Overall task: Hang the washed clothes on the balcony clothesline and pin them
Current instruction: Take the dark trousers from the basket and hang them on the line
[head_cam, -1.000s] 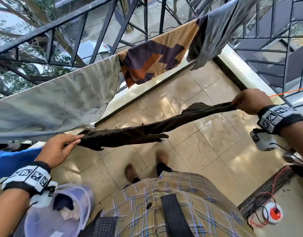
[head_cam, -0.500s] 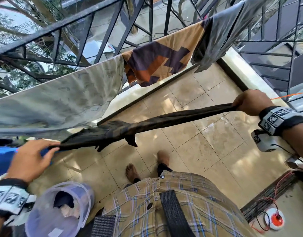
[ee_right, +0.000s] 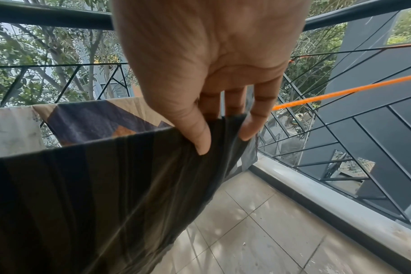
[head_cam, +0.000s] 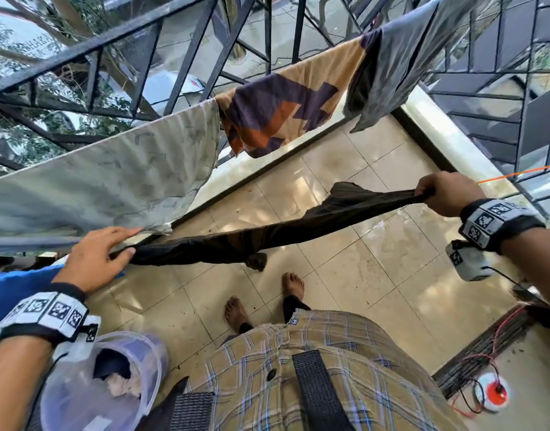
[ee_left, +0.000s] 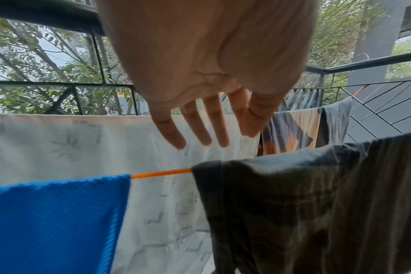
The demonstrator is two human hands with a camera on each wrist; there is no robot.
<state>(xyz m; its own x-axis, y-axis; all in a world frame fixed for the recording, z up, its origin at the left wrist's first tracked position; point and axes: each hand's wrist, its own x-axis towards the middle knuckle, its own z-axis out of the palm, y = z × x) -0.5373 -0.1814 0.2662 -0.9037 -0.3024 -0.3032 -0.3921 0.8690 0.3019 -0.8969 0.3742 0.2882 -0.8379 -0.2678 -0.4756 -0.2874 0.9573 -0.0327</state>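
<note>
A dark garment (head_cam: 276,236) lay draped over the orange clothesline (ee_left: 161,173), stretched between a person's two hands above the tiled balcony floor (head_cam: 373,265). The right hand (head_cam: 447,194) pinched the garment's far end, thumb on the near face and fingers (ee_right: 250,128) behind it. At the garment's other end the left hand (head_cam: 95,261) hovered with straight, slightly spread fingers (ee_left: 195,128); from the head view the thumb seemed to touch the cloth, though that could not be told for certain. Just beyond that end a blue towel (ee_left: 52,222) hung on the same line. Behind the garment a pale printed sheet (head_cam: 105,181), a patterned cloth (head_cam: 286,110) and a grey shirt (head_cam: 398,63) hung along the black railing (head_cam: 186,54). Below the left hand stood a translucent bucket (head_cam: 149,377) holding laundry.
</note>
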